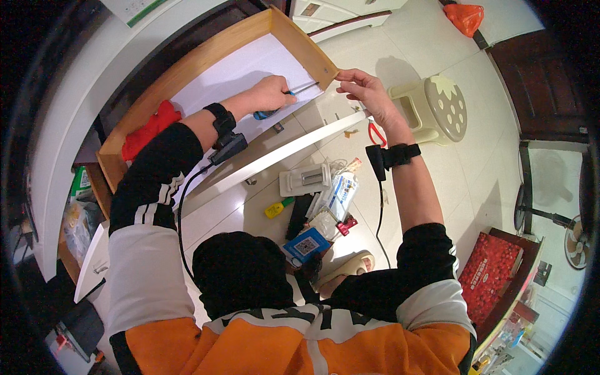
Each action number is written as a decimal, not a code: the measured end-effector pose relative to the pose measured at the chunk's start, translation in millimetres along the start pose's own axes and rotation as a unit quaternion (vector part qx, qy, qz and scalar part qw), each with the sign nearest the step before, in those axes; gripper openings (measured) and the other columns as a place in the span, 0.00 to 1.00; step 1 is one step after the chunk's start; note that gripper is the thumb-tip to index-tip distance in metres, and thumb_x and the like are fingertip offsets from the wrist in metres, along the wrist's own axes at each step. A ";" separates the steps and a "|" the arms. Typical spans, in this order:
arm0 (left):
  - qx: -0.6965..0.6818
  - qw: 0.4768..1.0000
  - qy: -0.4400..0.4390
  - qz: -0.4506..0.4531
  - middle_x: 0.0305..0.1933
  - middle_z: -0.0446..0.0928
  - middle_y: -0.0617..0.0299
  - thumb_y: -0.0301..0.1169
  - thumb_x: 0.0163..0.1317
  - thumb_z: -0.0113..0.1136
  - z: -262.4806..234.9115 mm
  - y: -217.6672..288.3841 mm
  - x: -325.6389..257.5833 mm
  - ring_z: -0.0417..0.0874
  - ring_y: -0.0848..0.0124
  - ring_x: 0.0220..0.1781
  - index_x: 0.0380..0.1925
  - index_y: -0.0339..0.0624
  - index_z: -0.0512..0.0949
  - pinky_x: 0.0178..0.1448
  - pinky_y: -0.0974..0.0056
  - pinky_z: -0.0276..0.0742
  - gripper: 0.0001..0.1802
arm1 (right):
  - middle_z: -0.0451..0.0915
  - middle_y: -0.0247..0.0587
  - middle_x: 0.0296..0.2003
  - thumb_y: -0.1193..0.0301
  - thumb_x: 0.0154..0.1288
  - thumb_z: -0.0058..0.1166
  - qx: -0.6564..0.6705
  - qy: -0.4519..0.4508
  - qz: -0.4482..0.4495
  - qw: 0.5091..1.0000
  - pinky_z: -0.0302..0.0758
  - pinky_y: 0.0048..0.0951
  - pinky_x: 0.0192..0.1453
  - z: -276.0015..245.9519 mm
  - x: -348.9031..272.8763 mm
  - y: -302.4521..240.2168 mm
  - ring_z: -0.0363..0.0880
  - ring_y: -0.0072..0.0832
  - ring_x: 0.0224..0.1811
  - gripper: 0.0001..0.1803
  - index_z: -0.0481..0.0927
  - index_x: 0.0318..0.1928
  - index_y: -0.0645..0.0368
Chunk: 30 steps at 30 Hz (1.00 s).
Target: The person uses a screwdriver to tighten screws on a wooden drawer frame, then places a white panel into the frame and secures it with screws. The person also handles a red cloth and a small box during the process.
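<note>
A wooden drawer (234, 49) with a white bottom and a white front panel (275, 155) stands pulled out before me. My left hand (270, 94), over the drawer, is closed round the blue handle of a screwdriver (306, 89). Its metal shaft points right, with the tip by the drawer's right corner. At that corner, my right hand (367, 94) has thumb and fingers pinched at the wooden edge; any small item between the fingertips is hidden. A bunched red cloth (149, 128) lies at the drawer's left end.
On the tiled floor lie red-handled scissors (376, 134), a white plastic holder (305, 180), a yellow bottle (275, 209) and a blue card (306, 247). A stool (445, 109) stands right of my right hand. A red box (490, 275) sits at lower right.
</note>
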State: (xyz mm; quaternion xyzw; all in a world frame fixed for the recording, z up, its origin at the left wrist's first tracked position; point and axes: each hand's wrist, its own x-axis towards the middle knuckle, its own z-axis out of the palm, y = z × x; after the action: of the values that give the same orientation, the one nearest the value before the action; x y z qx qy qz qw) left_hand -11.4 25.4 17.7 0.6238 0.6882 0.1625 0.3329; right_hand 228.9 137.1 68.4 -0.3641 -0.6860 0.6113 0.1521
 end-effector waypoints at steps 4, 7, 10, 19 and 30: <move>-0.024 0.999 0.022 -0.022 0.26 0.80 0.52 0.40 0.58 0.65 6.4 -0.6 -4.7 0.82 0.64 0.25 0.36 0.33 0.76 0.32 0.59 0.76 0.18 | 0.83 0.28 0.44 0.69 0.63 0.57 -0.006 0.002 0.002 1.000 0.73 0.25 0.50 -0.3 0.3 -0.2 0.80 0.18 0.44 0.16 0.82 0.51 0.53; -0.022 0.999 0.030 -0.028 0.26 0.80 0.53 0.40 0.59 0.64 7.7 -4.5 -2.5 0.82 0.65 0.26 0.38 0.33 0.76 0.32 0.60 0.76 0.19 | 0.82 0.28 0.49 0.67 0.67 0.55 -0.021 -0.012 0.010 1.000 0.70 0.26 0.55 -1.3 0.5 0.3 0.80 0.19 0.48 0.15 0.79 0.54 0.50; -0.062 0.996 -0.014 -0.060 0.26 0.80 0.52 0.42 0.59 0.63 5.5 -8.9 5.0 0.82 0.64 0.27 0.36 0.32 0.77 0.33 0.59 0.76 0.20 | 0.82 0.28 0.49 0.67 0.67 0.55 -0.021 -0.008 0.008 1.000 0.70 0.26 0.55 -1.4 0.9 1.3 0.80 0.19 0.48 0.16 0.79 0.54 0.50; 0.008 0.999 0.012 -0.032 0.24 0.79 0.54 0.44 0.57 0.62 -1.0 3.1 -5.7 0.82 0.62 0.25 0.32 0.29 0.77 0.32 0.58 0.76 0.23 | 0.82 0.28 0.49 0.67 0.66 0.55 -0.018 -0.016 0.008 1.000 0.70 0.25 0.55 -2.7 2.5 3.4 0.80 0.20 0.48 0.16 0.79 0.54 0.51; -0.036 0.994 -0.054 -0.085 0.24 0.78 0.52 0.41 0.56 0.63 -2.2 -6.1 4.0 0.81 0.62 0.25 0.30 0.31 0.79 0.33 0.58 0.76 0.19 | 0.82 0.28 0.50 0.67 0.67 0.55 -0.028 -0.016 0.004 0.999 0.71 0.25 0.54 -3.9 3.6 5.9 0.80 0.19 0.49 0.16 0.79 0.54 0.50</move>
State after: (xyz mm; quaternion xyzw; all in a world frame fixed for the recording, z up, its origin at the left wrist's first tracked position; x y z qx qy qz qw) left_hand -17.5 28.6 14.4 0.5590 0.7131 0.1240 0.4045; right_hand 230.9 142.4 62.8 -0.3610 -0.7041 0.5979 0.1281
